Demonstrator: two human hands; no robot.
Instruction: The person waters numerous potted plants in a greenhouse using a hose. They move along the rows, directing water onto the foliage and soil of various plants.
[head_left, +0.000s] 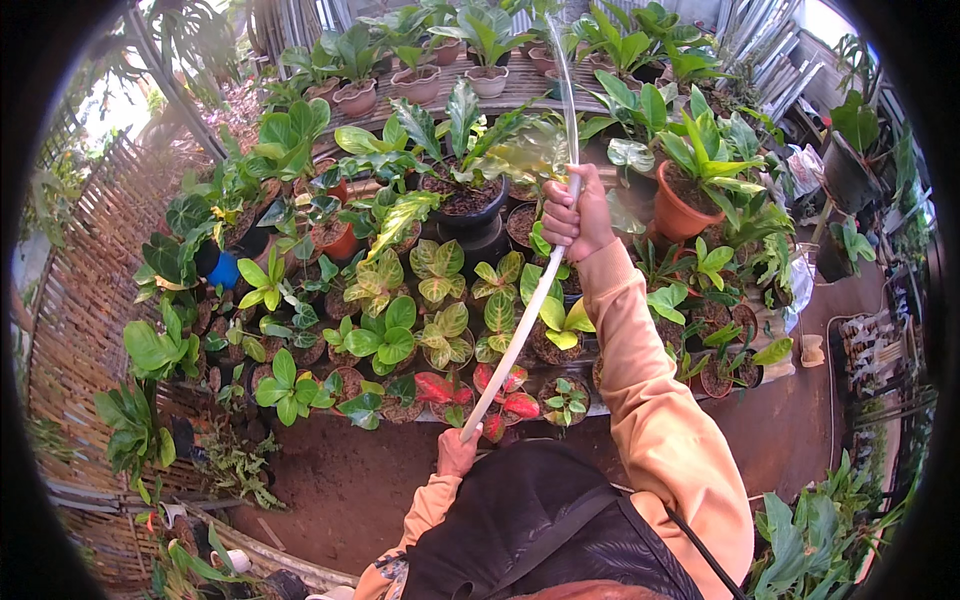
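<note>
A pale hose (517, 337) runs slantwise up across the middle of the view. Near its upper end my right hand (577, 214) is closed around it, and a stream of water (566, 82) leaves the end just above the fist. Lower down, close to my body, my left hand (457, 450) grips the same hose. The water reaches the potted plants at the back. Beneath the hose lie a red-leaved potted plant (514, 403) and a yellow-green one (562, 324). A large black pot (465, 199) with a dark-leaved plant stands left of my right hand.
Potted plants fill the tiered stand, whose front edge (600, 410) faces me. A terracotta pot (679, 206) leans right of my right hand. Scalloped pots (416, 84) line the back shelf. A bamboo-slat fence (97, 277) curves along the left; leafy plants (802, 540) grow at lower right.
</note>
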